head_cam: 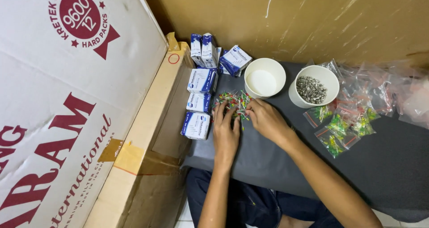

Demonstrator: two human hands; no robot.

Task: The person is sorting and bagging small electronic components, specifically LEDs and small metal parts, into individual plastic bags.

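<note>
Coloured LEDs (pixel 233 101), red, green and yellow, lie heaped near the far left corner of our grey desk (pixel 393 165). Our left hand (pixel 225 132) rests flat and open; our right hand (pixel 267 119) seems to pinch some, sorting. Two white cups (pixel 265 77) stand behind, with roughly seven blue-white boxes (pixel 202 80) alongside.

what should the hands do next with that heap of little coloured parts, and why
Probably pinch a few pieces out of the pile of small red, green and yellow parts. Both the left hand and the right hand already rest with fingertips in that pile on the dark cloth, and the empty white cup stands just behind it, beside the white cup of metal pieces.
</note>
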